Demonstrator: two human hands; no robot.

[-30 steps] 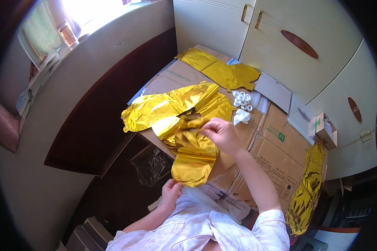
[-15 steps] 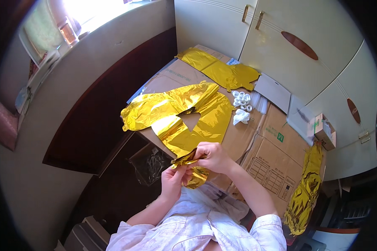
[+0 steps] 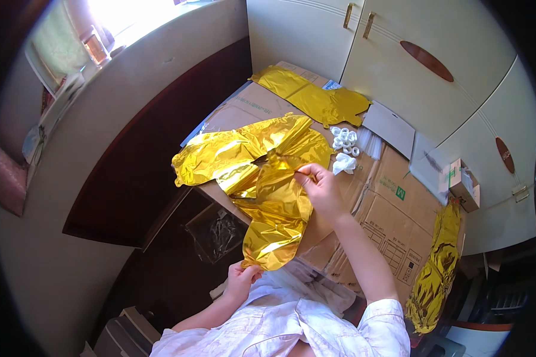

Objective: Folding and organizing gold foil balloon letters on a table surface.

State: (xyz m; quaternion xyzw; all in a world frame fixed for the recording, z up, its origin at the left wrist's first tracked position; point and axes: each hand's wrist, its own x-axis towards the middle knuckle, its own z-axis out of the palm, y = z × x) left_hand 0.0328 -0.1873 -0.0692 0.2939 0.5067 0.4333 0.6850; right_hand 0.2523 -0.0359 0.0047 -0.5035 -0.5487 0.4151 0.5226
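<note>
Hanging off the near edge of the cardboard point(image 3: 393, 208), a gold foil balloon point(image 3: 277, 208) stretches between 2 hands. Left hand point(image 3: 242, 279), low and close to the body, pinches the balloon's bottom tip. Right hand point(image 3: 321, 187) is closed on the foil higher up, over the cardboard. A 2nd balloon point(image 3: 220, 156) lies flat just behind, touching the 1st. Small white rolls point(image 3: 344, 138) sit right of it; a 3rd balloon point(image 3: 315, 98) lies farther back. Far right: small box point(image 3: 461, 184), gold foil point(image 3: 438, 268) draped downward.
</note>
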